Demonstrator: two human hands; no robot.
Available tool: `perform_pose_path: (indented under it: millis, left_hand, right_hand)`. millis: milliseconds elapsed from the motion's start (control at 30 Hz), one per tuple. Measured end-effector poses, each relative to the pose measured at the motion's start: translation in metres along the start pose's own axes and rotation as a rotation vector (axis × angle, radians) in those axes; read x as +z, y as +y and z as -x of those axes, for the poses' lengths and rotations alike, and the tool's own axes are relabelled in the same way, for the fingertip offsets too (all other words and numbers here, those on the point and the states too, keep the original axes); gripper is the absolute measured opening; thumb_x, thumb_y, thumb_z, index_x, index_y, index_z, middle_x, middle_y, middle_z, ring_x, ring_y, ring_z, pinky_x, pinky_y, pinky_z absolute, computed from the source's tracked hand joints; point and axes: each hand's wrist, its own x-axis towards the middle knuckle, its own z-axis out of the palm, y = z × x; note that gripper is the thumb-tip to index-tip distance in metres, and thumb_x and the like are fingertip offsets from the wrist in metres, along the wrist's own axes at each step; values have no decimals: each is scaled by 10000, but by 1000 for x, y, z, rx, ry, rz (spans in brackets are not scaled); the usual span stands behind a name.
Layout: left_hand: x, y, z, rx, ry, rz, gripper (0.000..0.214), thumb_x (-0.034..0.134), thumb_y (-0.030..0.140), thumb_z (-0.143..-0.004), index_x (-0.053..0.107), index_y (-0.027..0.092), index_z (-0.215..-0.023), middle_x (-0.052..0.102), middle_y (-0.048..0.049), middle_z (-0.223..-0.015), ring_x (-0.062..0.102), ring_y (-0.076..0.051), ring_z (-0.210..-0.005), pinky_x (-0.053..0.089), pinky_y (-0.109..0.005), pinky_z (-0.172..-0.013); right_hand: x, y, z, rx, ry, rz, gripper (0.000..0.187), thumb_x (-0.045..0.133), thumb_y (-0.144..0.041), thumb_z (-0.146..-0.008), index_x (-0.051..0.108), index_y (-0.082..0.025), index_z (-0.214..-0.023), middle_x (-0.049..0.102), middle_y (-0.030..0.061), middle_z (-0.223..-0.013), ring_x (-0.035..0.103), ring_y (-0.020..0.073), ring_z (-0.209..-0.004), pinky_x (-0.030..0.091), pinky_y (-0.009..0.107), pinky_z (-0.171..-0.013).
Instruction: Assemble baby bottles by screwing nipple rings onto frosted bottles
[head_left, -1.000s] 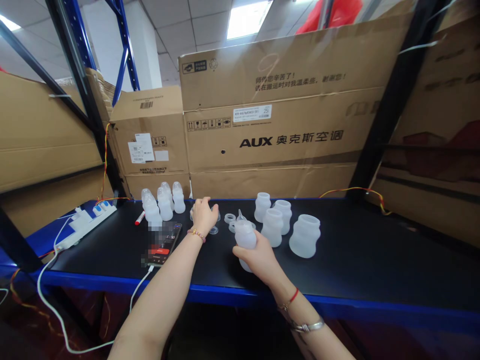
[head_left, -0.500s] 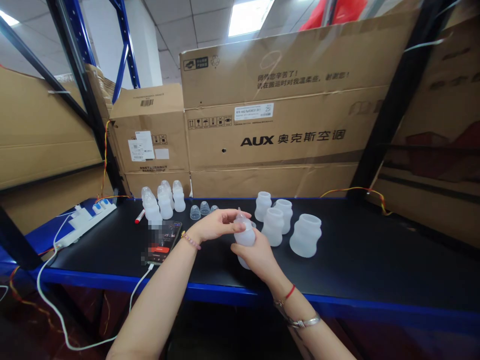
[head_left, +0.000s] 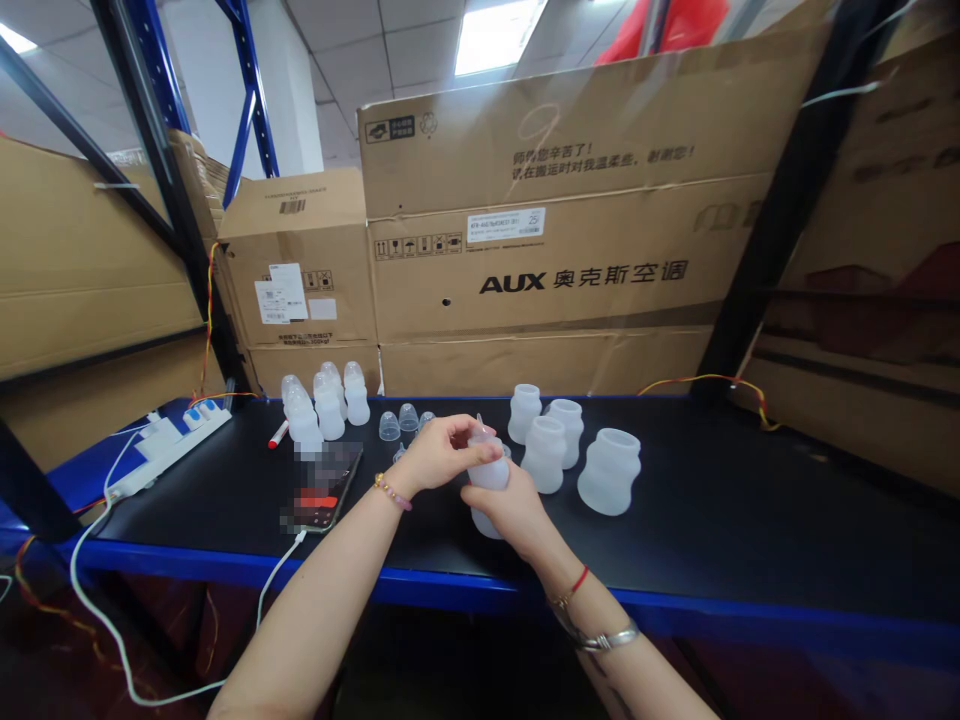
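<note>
Translucent silicone bottle (head_left: 490, 478) held upright between both hands, long axis near vertical, narrow tip (head_left: 479, 426) leaning slightly left. Right hand (head_left: 510, 506) cups the lower body, closed around it. Left hand (head_left: 450, 455) presses its fingertips (head_left: 491, 451) on the upper end. Blue bench edge (head_left: 390, 586) runs nearer, with open black bench top (head_left: 720, 480) far right. Left of grip: smartphone (head_left: 321, 490), small clear caps (head_left: 399, 424), upright bottles (head_left: 321, 403). Just right: four wider bottles (head_left: 545, 452). Behind: cardboard cartons (head_left: 525, 285).

Head-worn view, facing forward and down, close over workbench (head_left: 675, 480)
</note>
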Motion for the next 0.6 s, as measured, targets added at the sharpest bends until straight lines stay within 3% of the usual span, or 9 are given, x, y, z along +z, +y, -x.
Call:
perform_pose_path:
  millis: [233,367,433,500,600]
  left_hand:
    - [13,2,2,15,133,-268,384,678,525,-746,550,171,-818,621,-27,-852,548,-145,-762,424,-268,-697]
    - [20,5,3,-20,340,-436,471,730,590,-657,490,193,-740,571,-3,-755,519,-163,-756,393,-285,-703]
    - [20,5,3,-63,362,-423,497,754,605,-615,528,192,-775,583,-9,-759,531,-175,-769,400,-296,-718]
    - [18,4,1,-74,276,-284,509,766,567,-629,588,181,-908,632,-45,-885,565,-192,-854,420,-312,-778]
    - [8,2,0,-125,-5,159,587,766,450,-685,585,159,-1161,649,-128,-1123,592,-234,-1026,427,-357,-891]
  right_hand:
    - [1,-2,2,-73,21,14,418,642,-246,-553,644,-170,-964,691,37,-822,632,213,-735,465,288,-619]
    - [2,-2,3,-105,75,142,405,688,-334,-594,644,-201,-975,708,43,-843,652,246,-781,471,301,-622]
    - [3,-3,4,-121,66,179,366,674,-339,-619,643,-207,-958,705,38,-829,651,242,-772,465,299,-614]
    - [4,-4,4,-137,49,213,333,652,-296,-619,636,-204,-939,697,32,-810,644,230,-751,457,294,-612]
    - [4,-4,3,-117,37,225,341,617,-215,-575,615,-193,-916,672,24,-770,617,200,-683,442,284,-585]
